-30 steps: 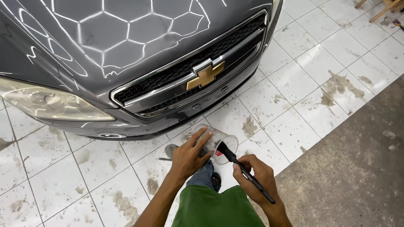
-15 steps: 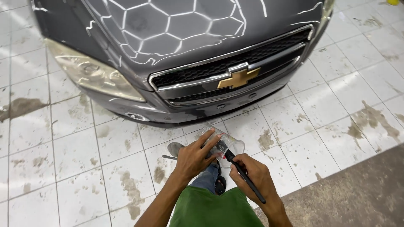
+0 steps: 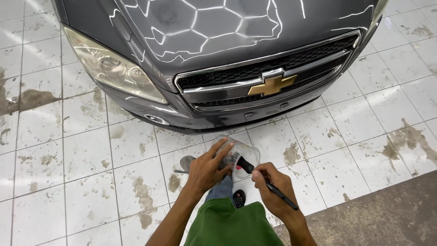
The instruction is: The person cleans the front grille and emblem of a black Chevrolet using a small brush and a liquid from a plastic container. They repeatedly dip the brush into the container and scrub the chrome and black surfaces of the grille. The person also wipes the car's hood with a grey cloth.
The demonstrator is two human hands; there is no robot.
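Your left hand (image 3: pixel 207 171) is wrapped around a clear plastic cup (image 3: pixel 239 152), its grip pressed onto the wall with the mouth tipped toward your right. Your right hand (image 3: pixel 273 187) pinches the black handle of a small detailing brush (image 3: pixel 248 166), grip closed around the shaft like a pen, with the bristle head poking just inside the cup's rim. Both sit above the tiled floor (image 3: pixel 91 155), at about 6 o'clock from the dark grey car's grille (image 3: pixel 268 68) and its gold badge (image 3: pixel 271 85).

To load the brush well, hold the cup steady and tilted only enough for the head to reach what is inside; whatever is in there is too blurred to name. Turn the bristles lightly against the inner wall so they take an even coat and shed the excess, rather than stabbing at the bottom. Keep your pinch low on the handle for control.

The headlight (image 3: pixel 116 70) lies toward 10 o'clock; your sandalled foot (image 3: pixel 239 198) is directly below the cup, so watch for drips.
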